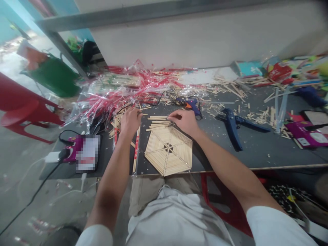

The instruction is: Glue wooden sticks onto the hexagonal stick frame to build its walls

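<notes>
A hexagonal piece made of light wooden sticks (176,160) lies near the table's front edge, with a small dark opening at its centre. Just behind it several loose sticks (159,122) lie side by side. My right hand (183,119) has thumb and fingertips pinched at the right end of these sticks; whether one is held is too small to tell. My left hand (131,119) is closed at the fingertips, left of the loose sticks, with what looks like a short stick at its fingers. Wrapped chopsticks (136,150) lie beside my left wrist.
Blue cutters (232,130) and a blue glue gun (194,106) lie to the right. Plastic wrappers (102,102) and stick scraps cover the table's back. A phone (88,153) and purple power strip (74,150) sit at the left; another purple strip (307,134) is far right.
</notes>
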Tool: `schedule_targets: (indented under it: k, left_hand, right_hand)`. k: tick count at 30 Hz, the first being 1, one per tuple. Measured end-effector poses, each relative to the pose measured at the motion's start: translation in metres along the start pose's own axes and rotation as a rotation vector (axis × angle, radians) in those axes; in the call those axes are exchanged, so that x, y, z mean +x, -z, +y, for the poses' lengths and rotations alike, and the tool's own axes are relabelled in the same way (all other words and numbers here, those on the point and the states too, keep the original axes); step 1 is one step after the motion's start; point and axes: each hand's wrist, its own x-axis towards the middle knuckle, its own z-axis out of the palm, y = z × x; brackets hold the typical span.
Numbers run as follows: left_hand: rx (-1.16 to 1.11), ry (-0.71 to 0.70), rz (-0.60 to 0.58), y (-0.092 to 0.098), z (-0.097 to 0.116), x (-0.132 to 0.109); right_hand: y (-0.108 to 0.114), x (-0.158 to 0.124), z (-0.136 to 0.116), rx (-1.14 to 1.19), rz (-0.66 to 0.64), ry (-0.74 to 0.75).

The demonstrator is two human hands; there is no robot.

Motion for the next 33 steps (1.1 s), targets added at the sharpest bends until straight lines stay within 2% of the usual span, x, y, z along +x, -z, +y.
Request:
schedule_targets:
  k: [3,5,9,11,12,14,16,19,22,25,27,28,30,31,33]
  left_hand:
    - [0.114,0.118,-0.109,0.018,0.002,-0.007]
    - [0.184,0.132,-0.244,0.027,0.001,-0.011]
    - [0.174,0.062,-0.537,0.032,-0.003,-0.016]
    - [0.136,-0.001,-0.601,0.03,-0.004,-0.015]
    - [0.125,-0.033,-0.597,0.029,-0.005,-0.015]
    - [0.112,-0.088,-0.51,0.031,-0.007,-0.014]
    - [0.035,-0.111,-0.373,0.041,-0.01,-0.015]
    - [-0.319,-0.079,-0.181,0.066,-0.013,-0.021]
    - [-0.705,-0.078,0.182,0.091,-0.011,-0.031]
    - [-0.825,-0.122,0.473,0.099,-0.004,-0.04]
    - [-0.794,-0.119,0.543,0.092,-0.001,-0.044]
    - [-0.759,-0.103,0.53,0.085,0.0,-0.045]
    - [-0.635,-0.067,0.432,0.071,0.0,-0.049]
    - [-0.644,-0.067,0.379,0.065,0.0,-0.05]
    - [-0.646,-0.065,0.364,0.055,-0.002,-0.054]
  right_hand:
    - [0.001,-0.001,0.0,-0.022,0.005,0.023]
    - [0.0,-0.002,0.0,-0.023,0.015,0.045]
    - [-0.002,-0.001,0.0,-0.009,0.007,0.074]
    - [-0.002,-0.001,0.0,-0.015,0.002,0.076]
    - [-0.002,-0.001,0.0,-0.018,0.002,0.074]
    - [-0.002,-0.001,0.0,-0.017,0.004,0.077]
    - [-0.001,-0.001,0.0,-0.011,0.011,0.081]
    - [0.001,-0.001,-0.002,0.001,0.021,0.084]
    - [0.001,-0.001,-0.001,0.012,0.034,0.101]
    - [0.0,0.0,0.0,0.03,0.044,0.108]
    - [-0.001,0.0,0.002,0.044,0.023,0.095]
    - [-0.001,0.0,0.002,0.051,0.01,0.085]
    - [-0.002,0.0,0.003,0.063,-0.01,0.064]
    - [-0.002,0.0,0.003,0.067,-0.012,0.056]
    - [-0.002,0.0,0.003,0.062,-0.011,0.056]
